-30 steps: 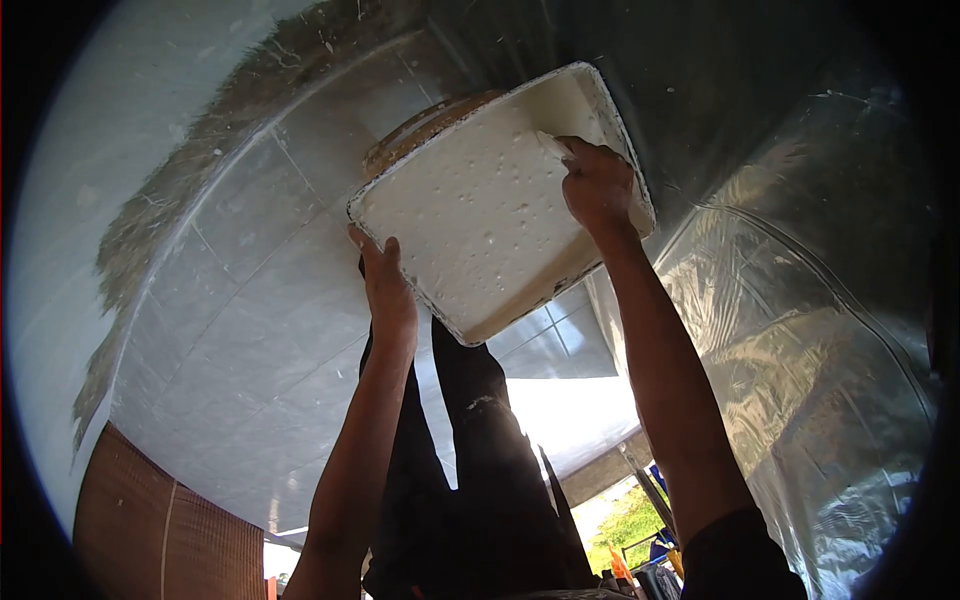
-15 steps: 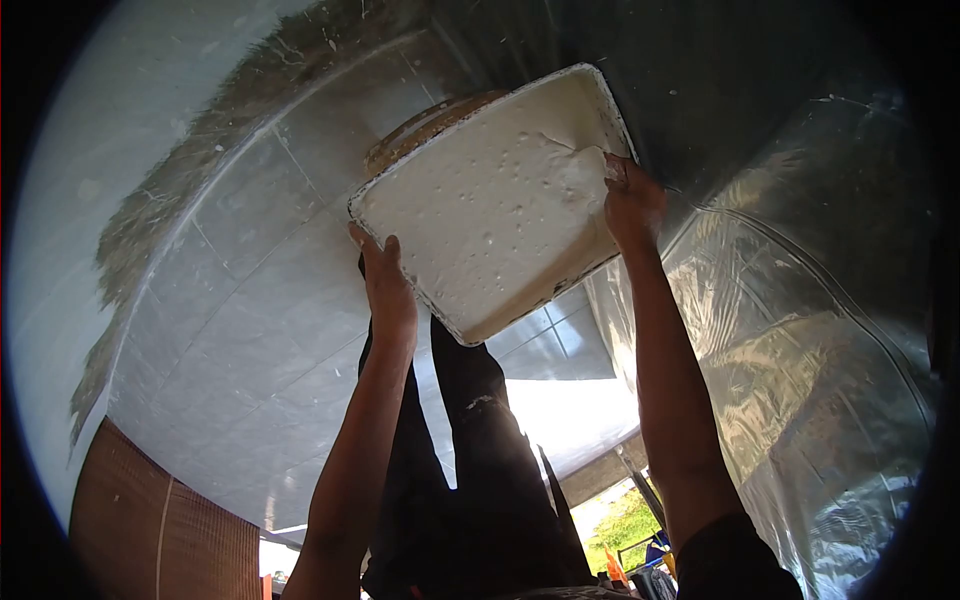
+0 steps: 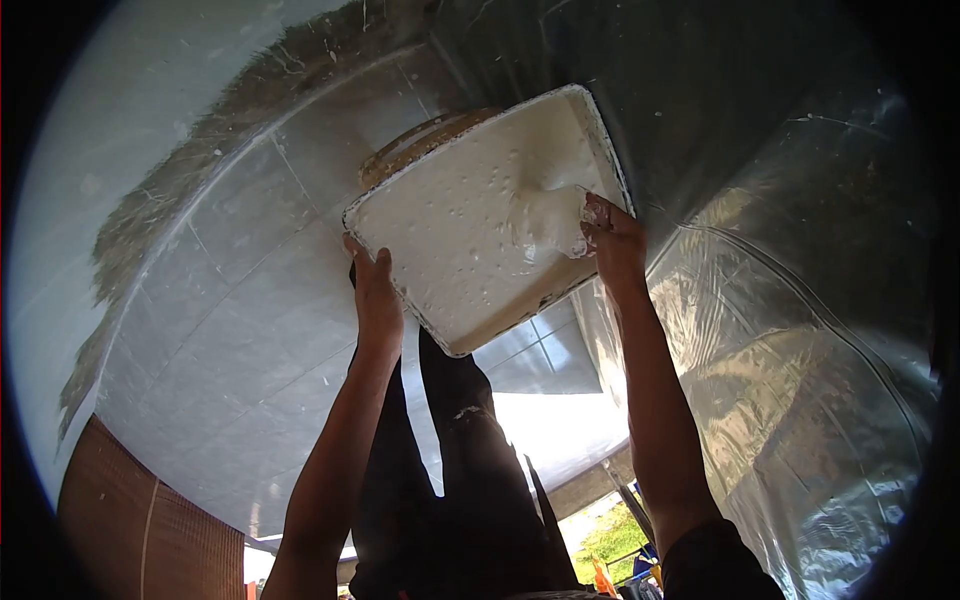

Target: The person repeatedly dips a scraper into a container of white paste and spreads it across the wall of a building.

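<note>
A rectangular tray [image 3: 440, 340] with a dark, chipped rim holds thick white liquid [image 3: 460, 220] dotted with bubbles. My left hand [image 3: 377, 300] is closed on the tray's left edge, its thumb over the rim. Over the tray's right side, my right hand [image 3: 617, 245] pinches something coated in white that dips into the liquid. The coating hides what kind of thing it is. Ripples spread in the liquid around it.
Beyond the tray shows the rim of a round brownish container [image 3: 415, 145]. Grey tiled floor [image 3: 240, 300] lies below, with a smeared pale wall [image 3: 120, 130] at left. Clear plastic sheeting [image 3: 760, 350] hangs at right. A brown ribbed panel [image 3: 150, 510] stands at lower left.
My right hand has moved down and to the left, drawing the white-coated thing through the liquid and stirring it. My left hand keeps its hold on the tray.
</note>
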Available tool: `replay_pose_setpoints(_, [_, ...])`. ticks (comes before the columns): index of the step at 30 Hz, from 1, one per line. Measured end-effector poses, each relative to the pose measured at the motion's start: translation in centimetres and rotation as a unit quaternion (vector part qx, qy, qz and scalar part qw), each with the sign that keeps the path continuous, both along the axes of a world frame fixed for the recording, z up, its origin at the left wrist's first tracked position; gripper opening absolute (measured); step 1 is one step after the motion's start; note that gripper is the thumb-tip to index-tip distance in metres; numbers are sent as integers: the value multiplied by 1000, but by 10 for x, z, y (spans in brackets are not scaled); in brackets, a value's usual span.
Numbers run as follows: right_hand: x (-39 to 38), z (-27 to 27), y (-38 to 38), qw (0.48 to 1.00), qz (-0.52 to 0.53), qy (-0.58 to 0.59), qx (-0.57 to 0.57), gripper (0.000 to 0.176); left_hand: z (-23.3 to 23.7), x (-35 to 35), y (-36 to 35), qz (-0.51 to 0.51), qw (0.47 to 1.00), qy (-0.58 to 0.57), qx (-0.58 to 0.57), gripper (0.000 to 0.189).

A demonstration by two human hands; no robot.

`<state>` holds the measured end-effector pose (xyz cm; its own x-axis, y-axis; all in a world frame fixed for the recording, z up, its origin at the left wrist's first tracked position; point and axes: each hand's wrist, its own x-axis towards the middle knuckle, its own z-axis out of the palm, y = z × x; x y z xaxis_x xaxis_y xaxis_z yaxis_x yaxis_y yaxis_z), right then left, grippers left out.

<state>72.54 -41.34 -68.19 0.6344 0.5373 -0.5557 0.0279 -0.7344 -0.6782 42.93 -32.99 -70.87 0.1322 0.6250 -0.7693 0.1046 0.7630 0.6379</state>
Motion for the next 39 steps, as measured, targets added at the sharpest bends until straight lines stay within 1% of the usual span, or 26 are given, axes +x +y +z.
replay_pose_setpoints(2, [-4,23,-4,995,-62,44,67,46,-5,-3,-6,-19,1000,11,-12,77])
replay_pose_setpoints(4, [-5,37,-9,994,-77,36,63,47,-12,0,-8,-20,995,-48,82,78])
replay_pose_setpoints(5, [-4,43,-12,992,-91,46,72,49,-13,1,-10,-19,995,-48,81,78])
replay_pose_setpoints(7, [-9,60,-10,990,-110,46,75,50,-1,7,-7,-19,993,-3,114,72])
replay_pose_setpoints(10, [-9,71,-15,990,-100,37,88,48,0,6,-6,-11,995,-14,100,73])
replay_pose_setpoints(11, [-12,76,-15,988,-100,28,117,44,-6,3,-6,-11,995,-14,101,73])
replay_pose_setpoints(12, [-18,79,-14,988,-100,29,117,44,-10,-1,-6,-9,997,-26,75,76])
replay_pose_setpoints(13, [-23,81,-14,986,-93,-24,135,41,-14,-4,-7,-7,998,-39,50,80])
replay_pose_setpoints(14, [-27,81,-13,982,-86,-76,152,39,-18,-5,-9,-8,998,-38,50,80])
replay_pose_setpoints(15, [-29,79,-16,981,-31,-171,82,33,-14,-2,-9,-20,997,-26,68,80])
replay_pose_setpoints(16, [-36,68,-14,972,-31,-193,126,30,-12,-1,-10,-33,996,-13,85,80])
replay_pose_setpoints(19, [-41,48,-15,978,-35,-180,103,28,-16,-4,-9,-17,998,-11,65,80])
replay_pose_setpoints(20, [-43,40,-16,976,-16,-194,95,28,-16,-4,-11,-15,998,-8,67,80])
replay_pose_setpoints(22, [-45,29,-18,973,2,-212,90,28,-7,6,-9,-8,993,9,116,70])
replay_pose_setpoints(24, [-49,18,-21,979,-42,-167,111,29,-8,4,-10,-7,994,8,106,71])
replay_pose_setpoints(25, [-50,12,-24,983,-79,-81,141,37,-9,1,-12,-13,996,7,91,72])
replay_pose_setpoints(26, [-49,10,-28,983,-82,-83,145,37,-11,1,-10,-19,996,2,82,73])
replay_pose_setpoints(28, [-61,21,-27,963,-204,82,157,47,-17,-4,-9,-27,998,0,61,76])
replay_pose_setpoints(29, [-65,24,-34,963,-205,83,156,47,-20,-6,-11,-28,998,1,60,76])
replay_pose_setpoints(31, [-69,27,-50,957,-241,120,108,51,-25,-4,-14,-39,996,-5,84,75])
replay_pose_setpoints(32, [-69,27,-60,957,-243,118,108,51,-27,-5,-15,-40,996,-7,83,75])
replay_pose_setpoints(34, [-72,27,-74,933,-301,150,127,53,-26,-5,-15,-41,996,10,82,75])
replay_pose_setpoints(39, [-77,16,-99,922,-340,144,115,56,-30,-4,-17,-58,992,43,101,75])
